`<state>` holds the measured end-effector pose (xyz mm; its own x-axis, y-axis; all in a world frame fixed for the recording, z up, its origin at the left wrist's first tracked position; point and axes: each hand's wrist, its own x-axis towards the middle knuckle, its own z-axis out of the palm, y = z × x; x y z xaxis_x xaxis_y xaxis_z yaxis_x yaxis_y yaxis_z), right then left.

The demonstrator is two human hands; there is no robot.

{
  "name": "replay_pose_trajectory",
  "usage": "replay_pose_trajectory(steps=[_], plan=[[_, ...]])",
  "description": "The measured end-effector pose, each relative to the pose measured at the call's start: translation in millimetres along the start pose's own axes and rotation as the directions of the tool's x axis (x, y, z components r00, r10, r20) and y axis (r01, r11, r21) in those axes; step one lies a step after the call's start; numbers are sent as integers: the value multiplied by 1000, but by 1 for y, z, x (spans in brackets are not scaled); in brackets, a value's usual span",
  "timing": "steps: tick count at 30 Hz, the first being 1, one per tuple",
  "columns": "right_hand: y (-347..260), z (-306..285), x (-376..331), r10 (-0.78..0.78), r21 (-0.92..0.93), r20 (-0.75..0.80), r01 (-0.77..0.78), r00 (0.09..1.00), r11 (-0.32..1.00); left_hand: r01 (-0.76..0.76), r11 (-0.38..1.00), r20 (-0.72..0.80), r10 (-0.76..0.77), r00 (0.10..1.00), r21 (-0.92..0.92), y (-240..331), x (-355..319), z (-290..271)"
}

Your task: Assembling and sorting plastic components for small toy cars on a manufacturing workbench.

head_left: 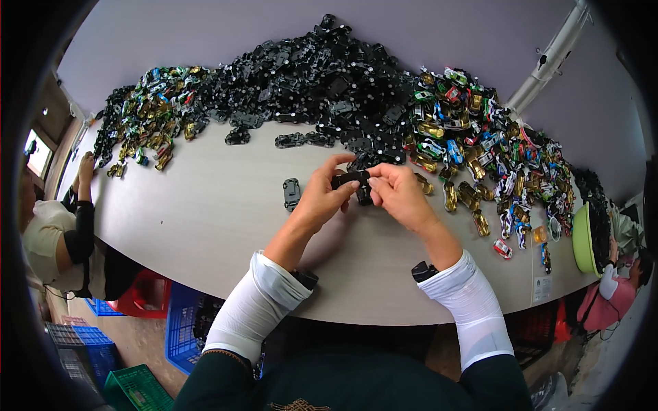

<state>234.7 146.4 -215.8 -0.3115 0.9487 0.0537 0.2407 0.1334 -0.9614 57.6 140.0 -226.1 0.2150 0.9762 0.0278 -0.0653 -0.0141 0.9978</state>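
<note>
My left hand and my right hand meet over the middle of the grey table, both pinching a small black toy-car chassis between the fingertips. A second dark part shows just under it, by my right thumb. One loose black chassis lies flat on the table just left of my left hand. Both forearms wear white sleeves.
A big heap of black chassis parts lines the far edge. Piles of coloured and gold toy-car bodies lie far left and right. A green bowl sits at the right edge. Other people sit at left and right. Crates stand underneath.
</note>
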Motion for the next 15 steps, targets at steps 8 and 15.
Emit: replay_pose_trajectory(steps=[8, 15], plan=[[3, -3, 1, 82, -134, 74, -71, 994, 988, 69, 924, 56, -51, 997, -376, -6, 3, -8], [-4, 8, -3, 47, 29, 88, -49, 995, 998, 22, 948, 19, -17, 1000, -317, -13, 5, -5]])
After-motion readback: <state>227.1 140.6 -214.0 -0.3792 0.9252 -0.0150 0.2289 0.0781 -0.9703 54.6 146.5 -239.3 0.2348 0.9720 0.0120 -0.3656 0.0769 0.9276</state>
